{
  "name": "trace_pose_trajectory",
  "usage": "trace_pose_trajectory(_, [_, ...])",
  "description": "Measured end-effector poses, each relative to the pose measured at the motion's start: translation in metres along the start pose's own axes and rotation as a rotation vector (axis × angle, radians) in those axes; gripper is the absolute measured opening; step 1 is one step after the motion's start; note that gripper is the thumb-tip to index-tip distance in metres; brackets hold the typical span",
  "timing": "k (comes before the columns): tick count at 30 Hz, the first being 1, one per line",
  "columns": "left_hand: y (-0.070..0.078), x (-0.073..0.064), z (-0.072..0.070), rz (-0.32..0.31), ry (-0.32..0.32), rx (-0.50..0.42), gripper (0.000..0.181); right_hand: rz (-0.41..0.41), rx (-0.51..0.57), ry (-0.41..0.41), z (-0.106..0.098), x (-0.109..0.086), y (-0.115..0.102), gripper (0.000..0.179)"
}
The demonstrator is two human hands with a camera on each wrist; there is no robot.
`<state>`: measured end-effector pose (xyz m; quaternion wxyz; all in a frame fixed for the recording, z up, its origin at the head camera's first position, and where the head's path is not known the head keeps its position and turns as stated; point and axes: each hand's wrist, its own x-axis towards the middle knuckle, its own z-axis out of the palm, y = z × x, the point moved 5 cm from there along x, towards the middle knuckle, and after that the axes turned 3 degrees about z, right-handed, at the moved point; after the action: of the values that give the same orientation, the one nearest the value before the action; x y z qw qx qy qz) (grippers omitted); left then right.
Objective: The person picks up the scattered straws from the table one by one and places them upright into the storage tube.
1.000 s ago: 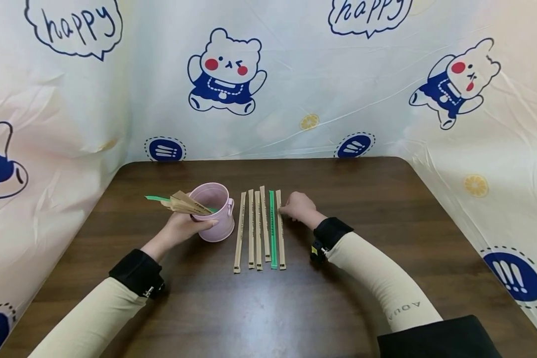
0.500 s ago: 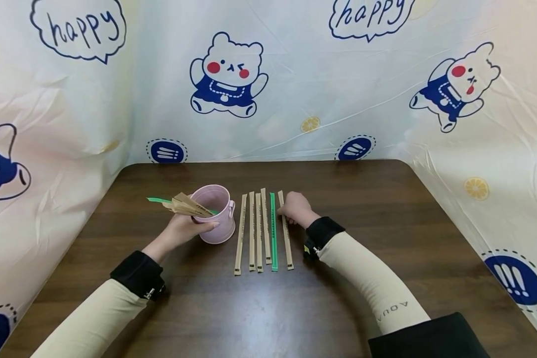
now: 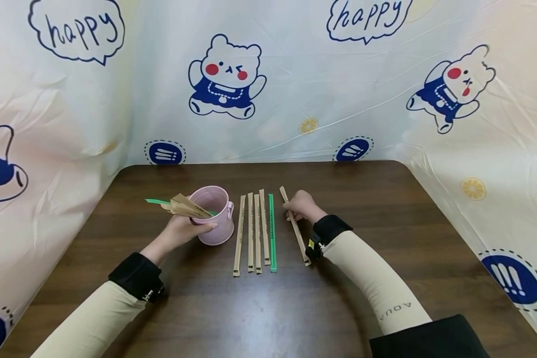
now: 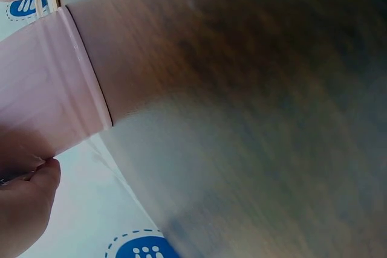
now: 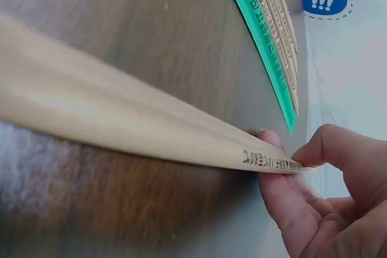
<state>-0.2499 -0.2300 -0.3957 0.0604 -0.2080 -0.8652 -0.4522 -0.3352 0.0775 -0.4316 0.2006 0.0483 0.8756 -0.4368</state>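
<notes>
My left hand (image 3: pixel 185 229) grips a small pink bucket (image 3: pixel 219 226), the thumb along its front. Brown and green paper-wrapped sticks (image 3: pixel 185 205) lie slanted at the bucket's mouth, sticking out to the left. My right hand (image 3: pixel 302 206) pinches one brown paper-wrapped stick (image 3: pixel 297 231) near its far end; it slants toward me. In the right wrist view, that stick (image 5: pixel 181 131) shows printed characters, with thumb and fingers (image 5: pixel 284 197) on either side. Left of it lie a green wrapped stick (image 3: pixel 272 233) and several brown wrapped sticks (image 3: pixel 250 233), roughly parallel.
The dark wooden table (image 3: pixel 197 308) is bounded at the back and sides by a printed curtain (image 3: pixel 286 89). The bucket stands just left of the row of sticks.
My right hand has pulled the rightmost brown wrapped stick away from the green one, to the right, and the stick has turned to a slant. My left hand and the bucket stay put.
</notes>
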Motion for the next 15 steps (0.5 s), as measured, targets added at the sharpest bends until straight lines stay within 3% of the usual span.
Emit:
trace_pose_trajectory(7, [0.0010, 0.0003, 0.0001, 0.012, 0.001, 0.010, 0.060, 0.038, 0.223, -0.029, -0.0033, -0.0017, 0.0020, 0.027])
trace_pose_trajectory(15, [0.0012, -0.0001, -0.0002, 0.017, 0.003, 0.015, 0.056, 0.005, 0.282, -0.030, -0.0078, -0.0044, -0.0077, 0.033])
